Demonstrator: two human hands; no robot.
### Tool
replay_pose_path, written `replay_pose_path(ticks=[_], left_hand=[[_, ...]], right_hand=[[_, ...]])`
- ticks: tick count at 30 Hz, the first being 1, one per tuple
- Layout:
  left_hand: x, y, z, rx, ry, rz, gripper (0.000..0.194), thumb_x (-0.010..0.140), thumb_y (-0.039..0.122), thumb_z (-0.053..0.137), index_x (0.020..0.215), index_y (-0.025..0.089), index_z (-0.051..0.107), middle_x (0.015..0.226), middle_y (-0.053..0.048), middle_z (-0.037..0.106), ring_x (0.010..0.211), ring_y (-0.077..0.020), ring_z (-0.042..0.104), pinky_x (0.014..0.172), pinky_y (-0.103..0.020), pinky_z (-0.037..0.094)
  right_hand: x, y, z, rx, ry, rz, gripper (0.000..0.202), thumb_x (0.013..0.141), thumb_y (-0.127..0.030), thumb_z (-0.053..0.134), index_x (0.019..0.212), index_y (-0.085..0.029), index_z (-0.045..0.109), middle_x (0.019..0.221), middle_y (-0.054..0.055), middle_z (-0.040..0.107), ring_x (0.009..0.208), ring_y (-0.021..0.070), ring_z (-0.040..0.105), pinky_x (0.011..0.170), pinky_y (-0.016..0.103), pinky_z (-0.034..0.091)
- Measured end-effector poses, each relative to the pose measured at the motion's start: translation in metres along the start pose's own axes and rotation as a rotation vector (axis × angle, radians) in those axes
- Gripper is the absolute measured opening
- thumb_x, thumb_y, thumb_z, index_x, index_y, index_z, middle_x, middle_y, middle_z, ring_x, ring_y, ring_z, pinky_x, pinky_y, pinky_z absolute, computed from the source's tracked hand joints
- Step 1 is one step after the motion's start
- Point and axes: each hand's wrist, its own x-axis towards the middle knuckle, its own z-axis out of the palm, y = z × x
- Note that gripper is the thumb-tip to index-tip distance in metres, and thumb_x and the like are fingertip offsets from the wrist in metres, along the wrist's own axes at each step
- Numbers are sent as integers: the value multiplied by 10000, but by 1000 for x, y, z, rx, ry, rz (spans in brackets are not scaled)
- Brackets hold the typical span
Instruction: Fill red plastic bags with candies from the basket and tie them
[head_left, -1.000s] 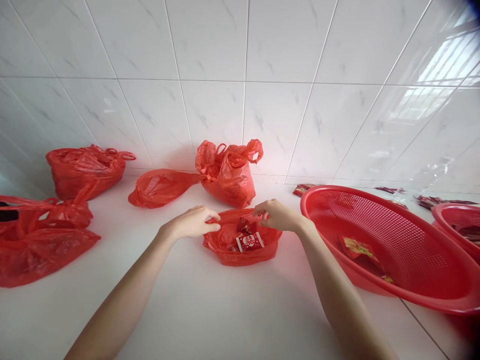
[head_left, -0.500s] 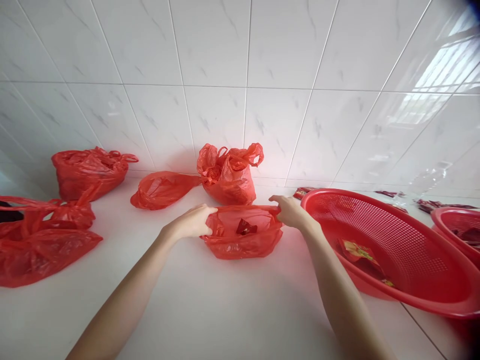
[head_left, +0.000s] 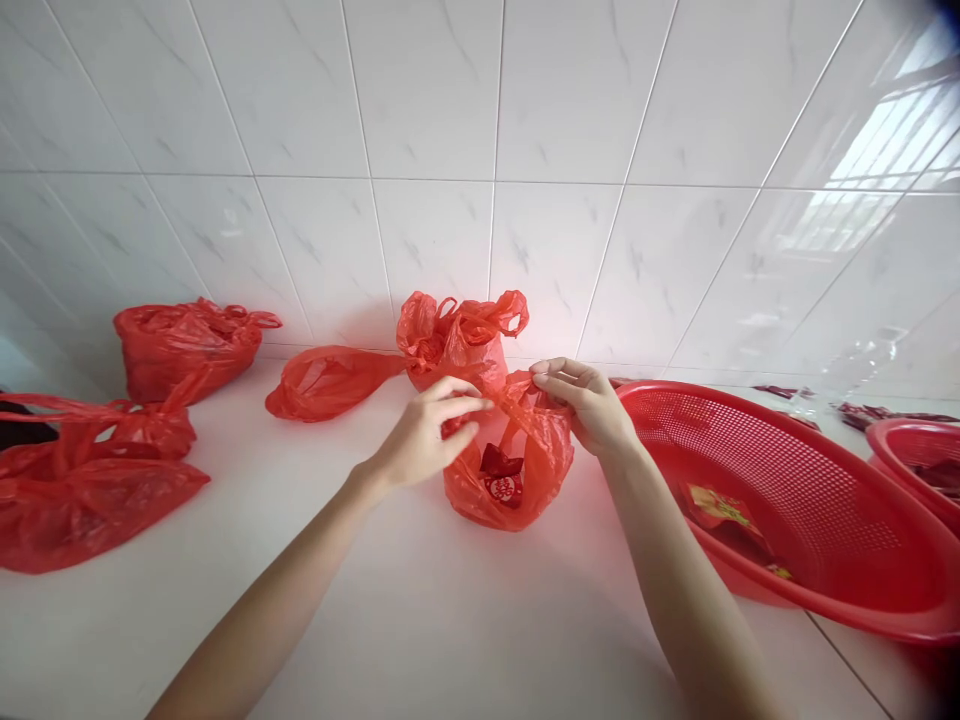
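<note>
A thin red plastic bag (head_left: 551,445) sits on the white counter in front of me, its mouth gathered up toward the top right. Through its side opening a dark red packet (head_left: 504,478) with a white round mark shows inside. With fingertips pinched, my right hand (head_left: 589,405) holds the bag's upper right edge. My left hand (head_left: 424,435) is at the bag's upper left, fingers stretched out and thumb apart, the fingertips against the plastic.
Behind stand a tied red bag (head_left: 469,350) and a flatter red bag (head_left: 322,385). More filled red bags (head_left: 187,345) lie at the left. A large red perforated basket (head_left: 810,500) with a few packets is at the right, beside another basket (head_left: 915,450). A tiled wall closes the back.
My left hand has moved right and its grip on the bag's left edge has loosened. The bag's wide mouth has been drawn together and turned, showing more of the packet.
</note>
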Motion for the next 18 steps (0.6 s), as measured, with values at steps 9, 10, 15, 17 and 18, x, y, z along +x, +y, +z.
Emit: replay_pose_path(ticks=[9, 10, 15, 17, 18], left_hand=[[31, 22, 19, -29, 174, 89, 474, 838, 135, 658, 1299, 225, 589, 1090, -54, 675, 938, -164, 641, 894, -332, 535], [34, 23, 17, -38, 167, 89, 376, 854, 142, 642, 1222, 223, 647, 1029, -43, 680, 883, -152, 643, 848, -311, 539], [41, 21, 6, -78, 194, 42, 176, 875, 157, 619, 980, 221, 745, 926, -27, 673, 859, -152, 652, 781, -288, 530], [41, 20, 4, -87, 223, 31, 193, 867, 147, 619, 990, 226, 745, 947, -23, 682, 892, -156, 655, 821, -299, 533], [41, 19, 2, -87, 236, 22, 193, 865, 148, 622, 991, 226, 746, 952, -22, 684, 901, -157, 655, 830, -303, 535]], right_hand=[[-4, 4, 10, -76, -29, -28, 276, 736, -373, 812, 906, -188, 699, 814, 26, 709, 726, 152, 657, 691, 285, 514], [-4, 3, 10, -102, -24, -50, 266, 767, -397, 788, 915, -191, 706, 840, 34, 716, 756, 159, 663, 725, 298, 520], [-3, 3, 4, -209, -190, -231, 462, 857, -481, 693, 1269, -276, 650, 1370, 66, 612, 1282, 231, 542, 1062, 378, 439], [-4, 4, 2, -284, -334, -196, 655, 778, -431, 789, 1382, -302, 570, 1494, 52, 511, 1400, 259, 429, 1141, 417, 366], [-4, 5, 3, -323, -382, -163, 702, 741, -400, 825, 1387, -297, 569, 1487, 51, 519, 1403, 274, 425, 1151, 434, 352]])
